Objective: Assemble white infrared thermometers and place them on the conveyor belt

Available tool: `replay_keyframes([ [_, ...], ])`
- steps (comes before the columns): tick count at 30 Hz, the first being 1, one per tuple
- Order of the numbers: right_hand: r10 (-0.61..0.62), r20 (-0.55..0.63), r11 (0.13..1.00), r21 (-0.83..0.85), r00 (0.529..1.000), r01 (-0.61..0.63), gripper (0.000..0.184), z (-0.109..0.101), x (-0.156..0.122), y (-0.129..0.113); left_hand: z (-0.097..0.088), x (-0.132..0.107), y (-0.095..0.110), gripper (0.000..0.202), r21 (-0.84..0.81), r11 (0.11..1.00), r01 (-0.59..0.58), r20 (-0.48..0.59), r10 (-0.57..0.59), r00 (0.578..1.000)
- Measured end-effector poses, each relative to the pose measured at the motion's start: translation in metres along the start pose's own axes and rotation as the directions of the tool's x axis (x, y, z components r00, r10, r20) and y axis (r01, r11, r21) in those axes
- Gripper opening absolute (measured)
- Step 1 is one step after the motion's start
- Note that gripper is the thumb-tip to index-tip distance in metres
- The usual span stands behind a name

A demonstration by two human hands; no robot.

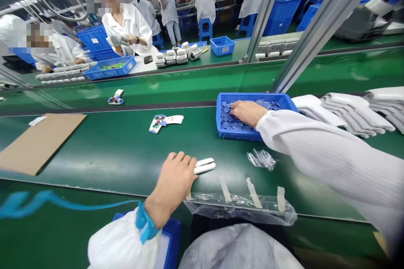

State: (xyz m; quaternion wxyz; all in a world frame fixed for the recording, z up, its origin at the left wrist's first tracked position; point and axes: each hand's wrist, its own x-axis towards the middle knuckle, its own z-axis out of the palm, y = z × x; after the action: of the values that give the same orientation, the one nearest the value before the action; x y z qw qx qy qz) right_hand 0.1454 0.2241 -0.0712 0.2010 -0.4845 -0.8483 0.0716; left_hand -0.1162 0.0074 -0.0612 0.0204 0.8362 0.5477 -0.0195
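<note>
My left hand (175,180) is closed around a white plastic shell (205,165) low over the green worktop. The shell's rounded, split end sticks out to the right of the fingers, and the rest is hidden under the hand. My right hand (249,112) reaches into a blue bin (241,135) full of small flat blue plastic pieces (229,122). Its fingers are drawn together among the pieces, and whatever the fingertips pinch is hidden. Beyond my left hand lies a white gun-shaped housing half (158,123) with a circuit board and coloured wires.
Crumpled clear plastic (261,159) lies below the bin. Tape strips (254,193) hold a clear bag at the front edge. White shells (350,111) are stacked right, cardboard (41,143) lies left. Another wired housing (116,98) sits farther back. Co-workers (126,25) stand across the line.
</note>
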Motion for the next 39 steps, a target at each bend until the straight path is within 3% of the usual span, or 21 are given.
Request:
replay_keyframes([
  [3,-0.036,0.122,0.999,-0.017,0.992,0.039,0.024,0.007,0.004,0.000,-0.003,0.013,0.007,0.010,-0.028,0.999,0.041,0.044,-0.039,0.998],
  [6,-0.032,0.138,0.999,-0.013,0.990,0.034,0.021,-0.003,0.000,0.000,-0.010,0.013,0.001,0.019,-0.314,0.929,0.199,0.019,-0.203,0.979],
  [8,-0.019,0.104,1.000,0.003,0.994,0.018,0.018,-0.016,-0.008,-0.005,-0.013,0.013,-0.005,0.027,-0.584,0.771,0.254,0.016,-0.301,0.953],
  [11,0.015,0.019,0.996,0.084,1.000,-0.016,0.025,-0.032,-0.031,-0.030,-0.011,0.019,-0.007,0.032,-0.895,0.392,0.216,0.068,-0.359,0.931],
  [13,0.092,-0.066,0.956,0.284,0.994,-0.069,0.023,-0.034,-0.052,-0.056,-0.006,0.028,-0.002,0.040,-0.966,0.172,0.192,0.122,-0.350,0.929],
  [15,0.195,-0.115,0.839,0.533,0.974,-0.105,0.022,-0.027,-0.073,-0.084,0.000,0.037,0.004,0.042,-0.982,0.054,0.178,0.153,-0.312,0.938],
  [17,0.260,-0.107,0.721,0.683,0.960,-0.119,0.021,-0.015,-0.089,-0.107,0.005,0.042,0.008,0.042,-0.987,-0.009,0.160,0.157,-0.264,0.952],
  [19,0.287,-0.079,0.659,0.740,0.955,-0.137,0.019,-0.003,-0.097,-0.120,0.009,0.043,0.008,0.043,-0.986,-0.059,0.155,0.164,-0.217,0.962],
  [24,0.348,0.003,0.519,0.832,0.938,-0.196,0.020,0.009,-0.097,-0.125,0.009,0.035,-0.005,0.051,-0.950,-0.161,0.269,0.280,-0.054,0.958],
  [26,0.373,0.063,0.449,0.861,0.926,-0.240,0.023,0.008,-0.096,-0.126,0.007,0.033,-0.012,0.053,-0.940,-0.159,0.301,0.305,-0.003,0.952],
  [28,0.393,0.147,0.403,0.860,0.908,-0.314,0.025,0.006,-0.095,-0.128,0.004,0.032,-0.020,0.049,-0.957,-0.073,0.282,0.283,-0.001,0.959],
  [32,0.404,0.286,0.397,0.801,0.869,-0.448,0.033,0.001,-0.094,-0.133,-0.005,0.031,-0.031,0.038,-0.941,0.245,0.232,0.228,-0.046,0.973],
  [35,0.440,0.303,0.398,0.778,0.845,-0.486,0.038,-0.002,-0.094,-0.135,-0.016,0.031,-0.035,0.041,-0.876,0.442,0.193,0.180,-0.072,0.981],
  [39,0.478,0.317,0.289,0.824,0.819,-0.487,0.041,-0.006,-0.096,-0.138,-0.028,0.026,-0.031,0.037,-0.848,0.512,0.136,0.126,-0.055,0.991],
])
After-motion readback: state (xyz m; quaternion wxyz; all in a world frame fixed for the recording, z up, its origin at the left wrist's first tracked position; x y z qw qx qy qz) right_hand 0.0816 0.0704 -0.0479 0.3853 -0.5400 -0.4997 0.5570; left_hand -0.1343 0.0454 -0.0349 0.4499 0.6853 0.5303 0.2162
